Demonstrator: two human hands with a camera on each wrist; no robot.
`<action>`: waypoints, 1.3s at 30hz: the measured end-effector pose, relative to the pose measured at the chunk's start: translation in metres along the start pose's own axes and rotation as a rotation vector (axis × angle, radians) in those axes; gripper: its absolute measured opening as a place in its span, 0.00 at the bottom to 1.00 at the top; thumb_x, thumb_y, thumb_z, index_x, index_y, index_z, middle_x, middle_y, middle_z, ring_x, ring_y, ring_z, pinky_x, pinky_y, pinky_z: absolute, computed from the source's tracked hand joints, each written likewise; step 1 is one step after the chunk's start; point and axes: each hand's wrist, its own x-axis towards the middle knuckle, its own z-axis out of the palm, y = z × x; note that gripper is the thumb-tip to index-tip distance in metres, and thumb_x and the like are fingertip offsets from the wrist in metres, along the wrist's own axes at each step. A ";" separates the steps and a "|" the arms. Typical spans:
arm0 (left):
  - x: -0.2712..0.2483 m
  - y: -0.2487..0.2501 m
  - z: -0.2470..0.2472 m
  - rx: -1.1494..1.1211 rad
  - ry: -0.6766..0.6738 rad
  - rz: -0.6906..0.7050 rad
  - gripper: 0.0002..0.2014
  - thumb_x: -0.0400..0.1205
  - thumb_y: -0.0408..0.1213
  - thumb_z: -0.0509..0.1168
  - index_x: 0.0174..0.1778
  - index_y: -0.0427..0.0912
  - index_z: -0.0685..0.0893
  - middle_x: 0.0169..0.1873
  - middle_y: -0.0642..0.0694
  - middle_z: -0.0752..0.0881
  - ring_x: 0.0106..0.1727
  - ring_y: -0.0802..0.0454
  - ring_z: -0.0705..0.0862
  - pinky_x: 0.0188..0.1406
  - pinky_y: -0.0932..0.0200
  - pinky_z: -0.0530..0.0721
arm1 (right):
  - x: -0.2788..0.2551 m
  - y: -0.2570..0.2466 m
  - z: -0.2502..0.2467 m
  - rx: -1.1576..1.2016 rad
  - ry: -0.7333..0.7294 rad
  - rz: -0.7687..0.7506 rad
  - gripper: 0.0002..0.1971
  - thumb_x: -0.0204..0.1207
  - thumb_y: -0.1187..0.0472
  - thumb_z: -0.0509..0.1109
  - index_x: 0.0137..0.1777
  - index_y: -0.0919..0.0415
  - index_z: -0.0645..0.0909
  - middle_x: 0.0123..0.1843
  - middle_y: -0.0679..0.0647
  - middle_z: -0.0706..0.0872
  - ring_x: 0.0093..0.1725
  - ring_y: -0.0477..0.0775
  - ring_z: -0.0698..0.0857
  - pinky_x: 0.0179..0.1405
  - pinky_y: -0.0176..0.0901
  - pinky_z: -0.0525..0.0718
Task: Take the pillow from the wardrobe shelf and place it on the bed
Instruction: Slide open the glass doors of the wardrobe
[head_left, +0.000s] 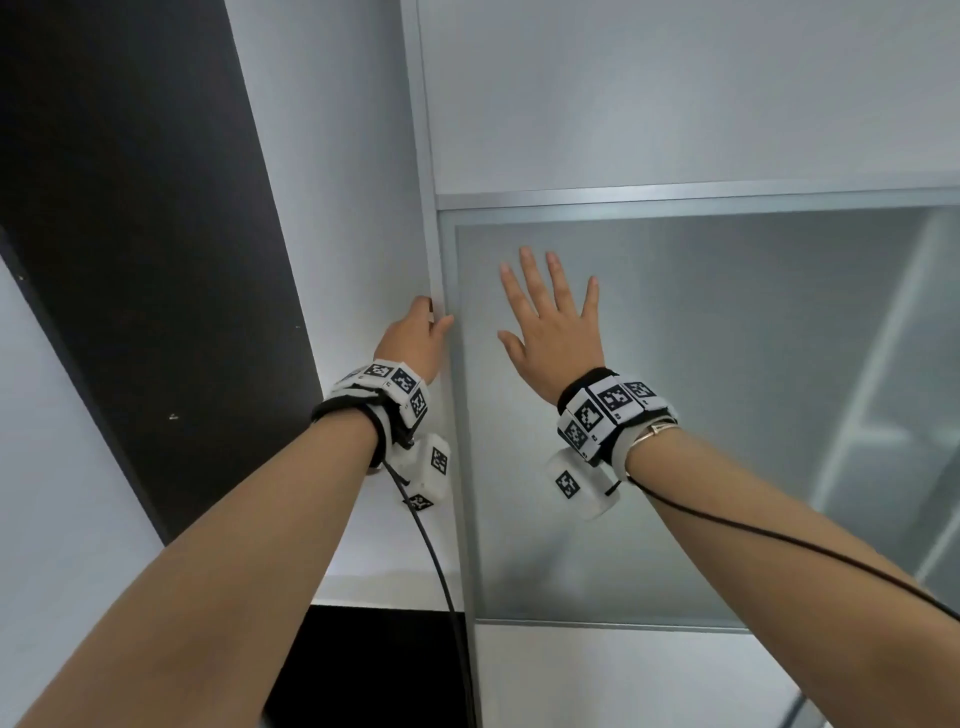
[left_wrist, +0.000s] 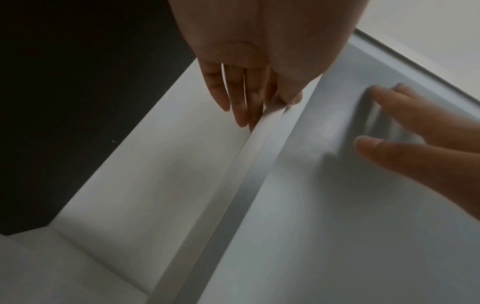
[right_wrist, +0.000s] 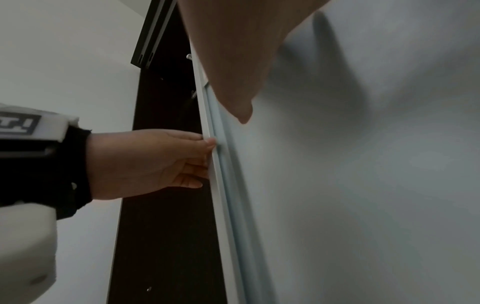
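No pillow and no shelf show in any view. A sliding wardrobe door (head_left: 675, 389) with a frosted glass panel and a pale metal frame fills the right side. My left hand (head_left: 415, 338) grips the door's left vertical edge (head_left: 434, 234), thumb on the front and fingers (left_wrist: 241, 102) tucked behind it. In the right wrist view the left hand (right_wrist: 155, 162) pinches that same edge. My right hand (head_left: 550, 322) lies flat on the glass with fingers spread and straight. Its fingertips (left_wrist: 384, 144) touch the pane in the left wrist view.
A dark brown wardrobe panel (head_left: 130, 234) stands left of the door edge, with a white strip (head_left: 337, 208) between them. A top rail (right_wrist: 153, 30) shows above. White wall (head_left: 52, 467) lies at the far left. Cables hang from both wrist units.
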 end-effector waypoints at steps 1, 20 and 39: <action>0.000 0.009 0.006 -0.026 -0.008 0.015 0.15 0.85 0.46 0.55 0.57 0.36 0.73 0.41 0.44 0.79 0.43 0.43 0.79 0.41 0.57 0.73 | -0.002 0.006 -0.001 -0.004 -0.008 0.003 0.35 0.82 0.46 0.54 0.84 0.51 0.41 0.87 0.53 0.43 0.85 0.59 0.44 0.78 0.73 0.45; 0.001 0.117 0.076 -0.168 -0.178 0.283 0.17 0.80 0.47 0.64 0.53 0.36 0.82 0.46 0.40 0.90 0.48 0.41 0.86 0.49 0.53 0.81 | -0.029 0.099 -0.035 -0.018 -0.002 0.049 0.46 0.69 0.79 0.56 0.84 0.52 0.44 0.87 0.54 0.46 0.85 0.58 0.45 0.80 0.65 0.48; -0.001 0.230 0.170 -0.342 -0.363 0.429 0.18 0.79 0.50 0.64 0.54 0.38 0.81 0.49 0.41 0.89 0.50 0.43 0.86 0.51 0.52 0.82 | -0.044 0.204 -0.087 -0.425 -0.191 0.084 0.35 0.71 0.66 0.40 0.82 0.61 0.56 0.87 0.54 0.48 0.85 0.59 0.45 0.76 0.75 0.39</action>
